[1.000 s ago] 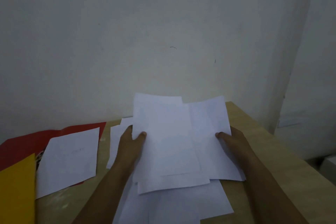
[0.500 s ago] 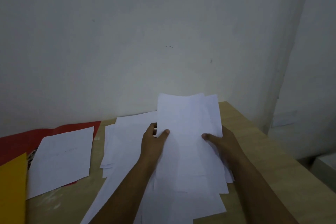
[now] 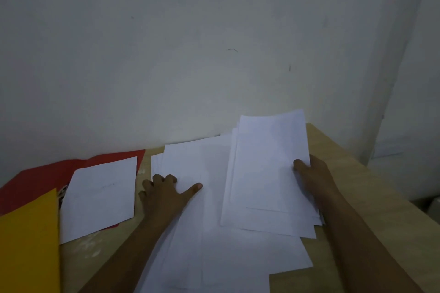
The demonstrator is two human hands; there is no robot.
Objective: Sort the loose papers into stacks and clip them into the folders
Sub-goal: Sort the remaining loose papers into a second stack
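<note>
Two folders lie at the far left of the wooden table (image 3: 352, 173): a yellow folder (image 3: 28, 245) at the near edge overlapping a red folder (image 3: 35, 181), which lies open with a single white sheet (image 3: 102, 195) resting on it. Next, the left hand (image 3: 164, 195) rests on the spread loose papers (image 3: 214, 257), fingers bent at the sheets' left edge, thumb stretched flat. Furthest right, the right hand (image 3: 314, 178) grips a gathered stack (image 3: 269, 173), thumb on top, fingers hidden beneath.

Matt white papers (image 3: 214, 197), wood-look table (image 3: 345, 173)
</note>
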